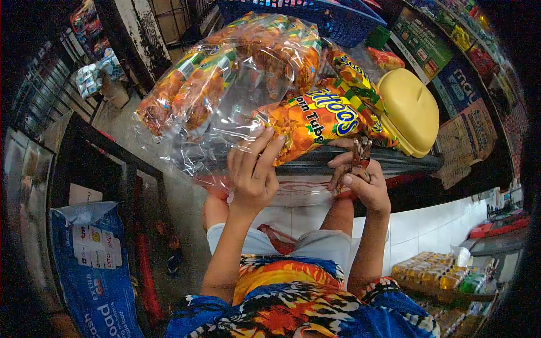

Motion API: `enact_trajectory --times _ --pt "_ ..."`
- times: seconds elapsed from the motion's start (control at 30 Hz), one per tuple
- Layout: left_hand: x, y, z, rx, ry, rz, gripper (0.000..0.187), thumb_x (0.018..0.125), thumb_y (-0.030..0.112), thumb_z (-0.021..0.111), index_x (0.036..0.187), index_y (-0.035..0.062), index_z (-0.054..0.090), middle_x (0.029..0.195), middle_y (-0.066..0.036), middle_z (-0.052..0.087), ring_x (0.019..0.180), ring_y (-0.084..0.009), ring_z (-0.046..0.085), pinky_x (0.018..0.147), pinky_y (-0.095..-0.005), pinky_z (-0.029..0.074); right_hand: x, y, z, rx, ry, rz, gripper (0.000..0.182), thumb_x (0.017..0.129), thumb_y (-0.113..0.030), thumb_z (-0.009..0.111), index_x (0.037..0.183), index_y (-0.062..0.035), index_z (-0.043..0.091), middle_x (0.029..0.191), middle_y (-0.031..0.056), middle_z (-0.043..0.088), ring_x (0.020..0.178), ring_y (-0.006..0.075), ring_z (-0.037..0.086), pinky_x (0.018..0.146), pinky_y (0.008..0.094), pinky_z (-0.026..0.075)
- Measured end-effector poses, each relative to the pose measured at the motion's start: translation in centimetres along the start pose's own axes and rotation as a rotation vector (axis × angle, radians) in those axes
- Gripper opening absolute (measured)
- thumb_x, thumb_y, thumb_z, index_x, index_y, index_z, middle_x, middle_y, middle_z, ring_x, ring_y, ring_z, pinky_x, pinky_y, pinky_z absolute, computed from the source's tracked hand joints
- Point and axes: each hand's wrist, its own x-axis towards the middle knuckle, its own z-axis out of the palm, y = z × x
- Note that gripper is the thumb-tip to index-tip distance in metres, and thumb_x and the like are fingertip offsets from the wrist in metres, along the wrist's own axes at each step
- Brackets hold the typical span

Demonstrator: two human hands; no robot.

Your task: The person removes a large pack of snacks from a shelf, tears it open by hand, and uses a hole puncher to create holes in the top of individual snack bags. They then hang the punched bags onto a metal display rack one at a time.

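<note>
An orange and yellow corn snack pack (315, 121) lies across the middle, lettering up, partly over a big clear plastic bag (225, 121) with several like packs inside. My left hand (253, 174) grips the snack pack's lower left end, fingers on top and thumb hidden. Just below the pack's right end, my right hand (363, 183) is closed on a small shiny brown object (361, 153) whose kind I cannot make out. More snack packs (352, 70) lie behind, beside a yellow plastic container (408, 112) with its lid on.
A blue basket (338, 25) stands at the back. Cardboard (468, 141) and posters (422, 42) line the right side. Packed bottles (431, 270) sit on a shelf at lower right. A blue printed banner (96, 276) hangs at lower left.
</note>
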Motion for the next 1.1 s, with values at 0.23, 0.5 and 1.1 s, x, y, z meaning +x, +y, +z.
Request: enact_trajectory --times 0.23,0.5,1.1 --pt "-0.1 -0.1 0.0 -0.009 -0.023 0.003 0.05 0.071 -0.005 0.053 0.119 0.0095 0.06 0.121 -0.009 0.059 0.11 -0.0272 0.056 0.095 -0.0417 0.039 0.1 0.3 -0.4 -0.038 -0.031 -0.011 0.056 0.083 -0.013 0.064 0.131 0.0065 0.041 0.105 0.0136 0.061 0.075 0.0141 0.061 0.064 0.0273 0.051" --pt "-0.1 -0.3 0.2 -0.01 -0.007 0.026 0.053 0.07 -0.005 0.053 0.12 0.0091 0.059 0.123 -0.01 0.058 0.111 -0.0276 0.055 0.095 -0.0422 0.038 -0.1 0.0 0.0 -0.012 0.004 -0.003 0.058 0.084 -0.012 0.063 0.134 0.0036 0.039 0.105 0.0128 0.062 0.075 0.013 0.06 0.064 0.0272 0.051" --pt "-0.1 0.0 0.0 -0.022 -0.021 0.006 0.054 0.069 -0.007 0.054 0.12 0.0096 0.06 0.123 -0.01 0.058 0.115 -0.0277 0.054 0.097 -0.0418 0.038 -0.1 -0.2 0.9 -0.048 0.095 -0.002 0.041 0.08 -0.02 0.063 0.109 0.0075 0.055 0.075 0.014 0.064 0.068 0.0188 0.063 0.062 0.0271 0.049"
